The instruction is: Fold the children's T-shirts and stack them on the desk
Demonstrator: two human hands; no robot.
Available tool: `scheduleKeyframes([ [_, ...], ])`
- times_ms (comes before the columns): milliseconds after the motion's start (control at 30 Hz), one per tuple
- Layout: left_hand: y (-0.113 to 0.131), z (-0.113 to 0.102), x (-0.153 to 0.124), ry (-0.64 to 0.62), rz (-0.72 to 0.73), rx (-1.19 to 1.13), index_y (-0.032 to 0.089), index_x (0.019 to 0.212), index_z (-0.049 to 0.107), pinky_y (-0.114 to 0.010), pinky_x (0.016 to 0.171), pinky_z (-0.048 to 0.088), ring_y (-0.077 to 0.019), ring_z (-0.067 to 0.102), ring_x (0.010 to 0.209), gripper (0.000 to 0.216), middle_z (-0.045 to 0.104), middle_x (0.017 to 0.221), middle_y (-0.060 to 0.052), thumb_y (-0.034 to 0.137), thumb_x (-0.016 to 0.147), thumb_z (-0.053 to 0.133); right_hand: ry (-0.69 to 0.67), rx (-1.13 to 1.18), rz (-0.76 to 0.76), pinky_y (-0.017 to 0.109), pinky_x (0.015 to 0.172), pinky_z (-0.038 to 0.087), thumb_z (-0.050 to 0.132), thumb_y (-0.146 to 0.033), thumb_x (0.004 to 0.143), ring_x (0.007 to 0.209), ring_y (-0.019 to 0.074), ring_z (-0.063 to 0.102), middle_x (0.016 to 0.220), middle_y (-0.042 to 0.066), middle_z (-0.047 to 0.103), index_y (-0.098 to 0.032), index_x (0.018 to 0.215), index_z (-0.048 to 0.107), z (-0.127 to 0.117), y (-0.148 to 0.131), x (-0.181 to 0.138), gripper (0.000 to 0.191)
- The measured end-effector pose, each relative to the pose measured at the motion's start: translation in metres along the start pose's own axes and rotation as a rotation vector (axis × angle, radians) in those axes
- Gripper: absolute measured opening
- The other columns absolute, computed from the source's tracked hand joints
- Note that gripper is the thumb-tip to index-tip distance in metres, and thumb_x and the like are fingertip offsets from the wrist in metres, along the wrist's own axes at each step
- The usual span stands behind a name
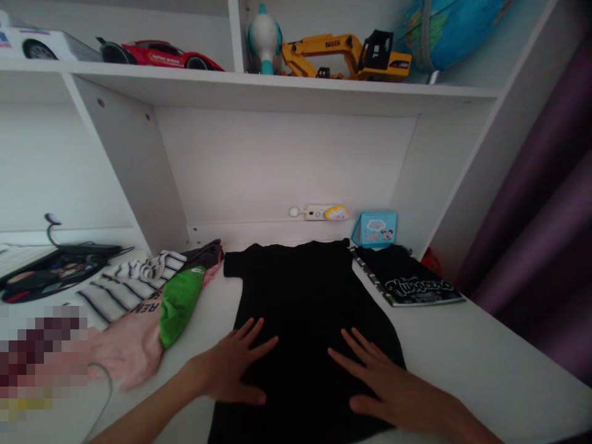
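Head cam: blk shirt (300, 296) runs ctr to btm ctr, lower end cut off by frame; matte, soft-looking cloth w/ wavy top edge. Person's L hand (235, 364) & R hand (379, 382) lie on it, palms down, fingers loose & spread. Pixelated patch (41, 357), lower L, unreadable. Round globe (446, 31), upper R, cropped. Mid-L: fuzzy-looking green cloth (182, 302) by crumpled pink cloth (134, 351).

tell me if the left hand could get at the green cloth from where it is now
Probably yes: the left hand is spread on the black shirt, and the green cloth lies uncovered nearby, with only white tabletop showing between them.
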State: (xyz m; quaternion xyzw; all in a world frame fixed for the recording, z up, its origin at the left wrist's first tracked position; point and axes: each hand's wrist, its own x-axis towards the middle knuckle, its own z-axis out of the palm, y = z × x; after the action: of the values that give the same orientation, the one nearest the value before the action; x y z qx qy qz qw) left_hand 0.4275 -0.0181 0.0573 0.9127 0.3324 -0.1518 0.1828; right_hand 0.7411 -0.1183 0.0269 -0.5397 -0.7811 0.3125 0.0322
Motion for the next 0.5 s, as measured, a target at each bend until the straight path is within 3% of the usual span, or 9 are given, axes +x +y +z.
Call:
scheduleKeyframes([
  [100, -0.006, -0.022, -0.019, -0.106, 0.007, -0.125, 0.033, 0.135, 0.026, -0.039, 0.097, 0.030, -0.0280, 0.036, 0.122, 0.073, 0.036, 0.137, -0.005, 0.065, 0.072, 0.045, -0.152, 0.132, -0.101, 0.040, 0.102, 0.025, 0.045, -0.053, 0.080, 0.127, 0.0262, 0.027, 0.137, 0.003, 0.034, -0.032, 0.131, 0.036, -0.026, -0.004, -0.019, 0.057],
  [133, -0.011, -0.029, -0.014, -0.068, -0.005, -0.138, 0.032, 0.134, 0.028, -0.036, 0.096, 0.032, -0.0255, 0.041, 0.119, 0.066, 0.041, 0.133, -0.004, 0.063, 0.076, 0.040, -0.132, 0.152, -0.105, 0.037, 0.100, 0.030, 0.043, -0.051, 0.082, 0.121, 0.0238, 0.038, 0.132, 0.003, 0.043, -0.031, 0.130, 0.039, -0.036, 0.001, -0.015, 0.052],
  [200, -0.027, -0.038, 0.012, 0.105, -0.059, -0.087, 0.028, 0.134, 0.030, -0.035, 0.097, 0.030, -0.0242, 0.038, 0.120, 0.060, 0.040, 0.134, -0.005, 0.058, 0.082, 0.031, 0.050, 0.118, -0.076, 0.035, 0.096, 0.035, 0.037, -0.047, 0.085, 0.112, 0.0209, 0.047, 0.125, 0.003, 0.050, -0.027, 0.128, 0.042, -0.051, 0.022, 0.008, 0.048],
  [267, -0.048, -0.037, 0.053, 0.297, -0.156, 0.014, 0.023, 0.135, 0.029, -0.039, 0.100, 0.024, -0.0263, 0.026, 0.127, 0.059, 0.029, 0.140, -0.007, 0.053, 0.085, 0.029, 0.322, -0.010, -0.016, 0.036, 0.100, 0.031, 0.035, -0.043, 0.086, 0.114, 0.0217, 0.045, 0.127, 0.007, 0.048, -0.019, 0.125, 0.046, -0.058, 0.048, 0.047, 0.048],
  [333, -0.070, -0.031, 0.094, 0.420, -0.298, 0.071, 0.019, 0.137, 0.024, -0.045, 0.099, 0.022, -0.0298, 0.019, 0.129, 0.059, 0.021, 0.142, -0.011, 0.050, 0.087, 0.027, 0.477, -0.125, 0.036, 0.036, 0.102, 0.027, 0.031, -0.038, 0.087, 0.118, 0.0223, 0.041, 0.129, 0.013, 0.045, -0.011, 0.123, 0.049, -0.060, 0.072, 0.092, 0.049],
  [400, -0.089, -0.021, 0.124, 0.443, -0.414, 0.082, 0.020, 0.138, 0.022, -0.052, 0.097, 0.021, -0.0338, 0.014, 0.129, 0.062, 0.017, 0.143, -0.013, 0.053, 0.086, 0.025, 0.525, -0.212, 0.051, 0.036, 0.103, 0.024, 0.028, -0.036, 0.088, 0.123, 0.0220, 0.034, 0.133, 0.014, 0.039, -0.008, 0.124, 0.047, -0.061, 0.089, 0.132, 0.049],
  [500, -0.110, -0.011, 0.146, 0.458, -0.493, 0.079, 0.030, 0.137, 0.021, -0.059, 0.094, 0.016, -0.0389, 0.011, 0.128, 0.066, 0.016, 0.144, -0.010, 0.064, 0.081, 0.020, 0.500, -0.291, 0.128, 0.040, 0.104, 0.020, 0.025, -0.042, 0.089, 0.130, 0.0228, 0.018, 0.140, 0.008, 0.027, -0.016, 0.133, 0.034, -0.064, 0.102, 0.174, 0.052],
])
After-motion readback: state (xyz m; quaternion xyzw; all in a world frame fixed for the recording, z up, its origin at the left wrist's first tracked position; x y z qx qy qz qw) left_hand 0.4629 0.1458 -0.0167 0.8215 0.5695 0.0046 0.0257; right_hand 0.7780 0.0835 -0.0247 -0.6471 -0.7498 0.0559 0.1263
